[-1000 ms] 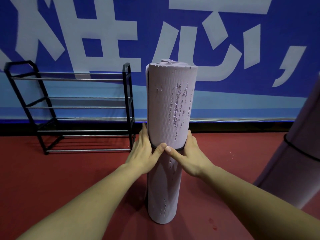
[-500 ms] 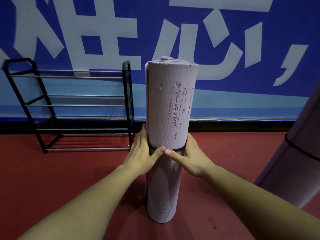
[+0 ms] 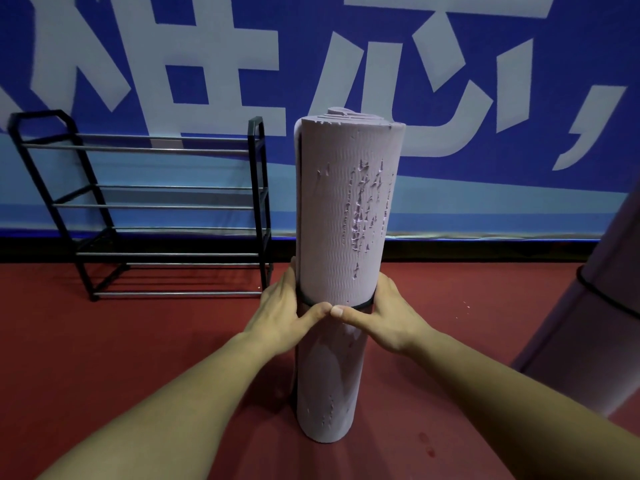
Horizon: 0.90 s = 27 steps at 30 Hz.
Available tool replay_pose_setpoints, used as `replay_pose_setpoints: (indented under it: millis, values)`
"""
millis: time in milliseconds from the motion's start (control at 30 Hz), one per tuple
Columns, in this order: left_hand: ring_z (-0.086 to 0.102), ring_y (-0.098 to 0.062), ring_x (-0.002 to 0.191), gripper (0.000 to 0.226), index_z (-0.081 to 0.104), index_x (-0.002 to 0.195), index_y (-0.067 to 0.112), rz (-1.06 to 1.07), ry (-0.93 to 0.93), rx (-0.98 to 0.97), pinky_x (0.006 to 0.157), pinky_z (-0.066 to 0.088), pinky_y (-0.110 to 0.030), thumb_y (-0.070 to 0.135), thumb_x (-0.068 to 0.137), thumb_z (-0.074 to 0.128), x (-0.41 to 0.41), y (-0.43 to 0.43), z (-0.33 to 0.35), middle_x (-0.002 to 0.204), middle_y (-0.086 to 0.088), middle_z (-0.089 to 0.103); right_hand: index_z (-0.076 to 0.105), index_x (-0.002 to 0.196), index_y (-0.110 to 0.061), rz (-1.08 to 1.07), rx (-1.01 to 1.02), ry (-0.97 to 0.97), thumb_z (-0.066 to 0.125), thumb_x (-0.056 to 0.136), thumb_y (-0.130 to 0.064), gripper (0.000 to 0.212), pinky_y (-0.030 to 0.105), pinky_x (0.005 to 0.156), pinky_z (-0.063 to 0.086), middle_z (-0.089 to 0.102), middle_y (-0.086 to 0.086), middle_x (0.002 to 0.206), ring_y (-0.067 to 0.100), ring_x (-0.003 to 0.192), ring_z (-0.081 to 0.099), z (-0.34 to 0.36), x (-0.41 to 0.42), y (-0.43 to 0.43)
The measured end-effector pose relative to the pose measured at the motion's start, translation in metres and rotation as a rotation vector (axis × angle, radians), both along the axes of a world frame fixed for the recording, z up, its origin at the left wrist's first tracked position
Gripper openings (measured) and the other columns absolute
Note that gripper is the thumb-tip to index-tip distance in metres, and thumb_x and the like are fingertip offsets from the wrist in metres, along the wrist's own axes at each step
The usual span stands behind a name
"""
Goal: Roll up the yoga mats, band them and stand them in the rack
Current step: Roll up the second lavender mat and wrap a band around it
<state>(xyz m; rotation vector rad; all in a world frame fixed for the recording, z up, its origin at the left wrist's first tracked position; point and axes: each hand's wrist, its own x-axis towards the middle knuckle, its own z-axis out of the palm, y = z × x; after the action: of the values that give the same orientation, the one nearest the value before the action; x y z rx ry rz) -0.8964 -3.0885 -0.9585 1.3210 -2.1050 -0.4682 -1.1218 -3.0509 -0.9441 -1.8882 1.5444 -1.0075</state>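
Step in hand: banding.

Purple rolled yoga mat (image 3: 346, 209) upright on the red floor (image 3: 138, 358), lower end down, near the middle of the view. Black band (image 3: 363, 305) already round the roll at about mid-height, lying level.

Left hand (image 3: 280, 313) curled round the left side of the roll at band height. Right hand (image 3: 388, 320) curled round the right side. Thumbs across the front, tip to tip, on or just under the band. Fingers behind the roll hidden.

Judged progress: rolling done, band on and apparently being seated. Second rolled mat (image 3: 595, 323) at the right edge, leaning, banded, not in the rack. Black tiered rack (image 3: 258, 140) to the left by the blue wall, well apart from the roll.

Next move, as judged:
1. Confirm a level seat of the band.
2. Grip the roll firmly with both hands.
3. Lift clear of the floor and carry left.
4. Stand on end in the rack.

Caution: possible springing of the outer flap along the left seam.
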Motion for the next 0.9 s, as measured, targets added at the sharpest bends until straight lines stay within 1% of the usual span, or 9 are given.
replay_pose_setpoints:
  millis: [167,333,400,433,500,600,733,833,900]
  values:
    - [0.032,-0.028,0.146,0.129,0.004,0.16,0.022,-0.032,-0.054,0.009,0.12,0.024,-0.043,0.103,0.062,0.027,0.002,0.001,0.001,0.162,-0.002,0.029,0.051,0.138,-0.036,0.049,0.038,0.017,0.081,0.068,-0.074,0.085,0.037,0.102,0.053,0.059,-0.01,0.136,0.007,0.126,0.057,0.0,-0.005,0.003]
    - [0.034,-0.028,0.146,0.133,-0.002,0.16,0.026,-0.043,0.047,0.029,0.117,0.033,-0.048,0.101,0.061,0.042,-0.001,0.001,0.004,0.16,-0.001,0.034,0.05,0.139,-0.034,0.076,0.062,-0.029,0.084,0.069,-0.069,0.085,0.037,0.102,0.053,0.06,-0.01,0.136,0.007,0.125,0.059,0.007,-0.003,0.008]
    - [0.033,-0.029,0.147,0.137,-0.006,0.16,0.029,-0.032,0.049,0.056,0.117,0.033,-0.048,0.103,0.056,0.045,-0.001,0.003,0.002,0.161,-0.001,0.032,0.047,0.138,-0.029,0.082,0.077,-0.056,0.09,0.069,-0.059,0.086,0.029,0.1,0.054,0.061,-0.013,0.133,0.001,0.122,0.06,0.01,-0.003,0.012]
    - [0.033,-0.028,0.147,0.139,-0.006,0.16,0.03,-0.03,0.057,0.069,0.117,0.033,-0.047,0.104,0.054,0.046,0.0,0.003,0.002,0.162,-0.001,0.032,0.044,0.135,-0.028,0.084,0.095,-0.068,0.092,0.067,-0.053,0.087,0.021,0.095,0.053,0.061,-0.017,0.13,-0.004,0.118,0.06,0.012,-0.004,0.014]
    - [0.034,-0.023,0.146,0.14,-0.003,0.16,0.029,-0.059,0.084,0.079,0.118,0.034,-0.043,0.103,0.052,0.048,0.001,0.005,0.003,0.161,0.001,0.032,0.035,0.135,-0.03,0.061,0.12,-0.06,0.094,0.063,-0.051,0.095,0.01,0.083,0.05,0.056,-0.023,0.126,-0.01,0.111,0.058,0.017,-0.004,0.018]
    - [0.032,-0.017,0.147,0.142,0.003,0.16,0.025,-0.086,0.129,0.064,0.119,0.032,-0.038,0.103,0.051,0.048,-0.001,0.007,0.008,0.162,0.001,0.03,0.034,0.144,-0.027,0.014,0.079,-0.033,0.093,0.056,-0.062,0.112,0.013,0.085,0.046,0.055,-0.022,0.13,-0.003,0.116,0.056,0.021,-0.005,0.02]
    - [0.031,-0.018,0.148,0.139,0.008,0.16,0.02,-0.061,0.183,0.037,0.119,0.032,-0.044,0.103,0.056,0.047,-0.006,0.005,0.017,0.162,-0.002,0.029,0.038,0.137,-0.032,-0.021,0.025,-0.093,0.092,0.06,-0.057,0.097,0.018,0.09,0.049,0.054,-0.029,0.126,-0.013,0.113,0.055,0.032,-0.001,0.02]
    - [0.031,-0.021,0.148,0.137,0.002,0.16,0.023,-0.06,0.158,0.037,0.119,0.033,-0.046,0.103,0.058,0.045,-0.007,0.008,0.016,0.163,-0.002,0.028,0.039,0.127,-0.039,0.007,0.011,-0.111,0.093,0.066,-0.045,0.082,0.01,0.085,0.047,0.053,-0.032,0.122,-0.024,0.108,0.052,0.037,0.001,0.024]
    - [0.031,-0.022,0.148,0.137,0.001,0.16,0.022,-0.059,0.136,0.031,0.118,0.032,-0.046,0.103,0.058,0.044,-0.005,0.009,0.013,0.163,-0.003,0.027,0.036,0.127,-0.042,0.026,0.006,-0.11,0.094,0.066,-0.041,0.084,0.003,0.081,0.044,0.049,-0.034,0.124,-0.027,0.107,0.049,0.037,0.0,0.025]
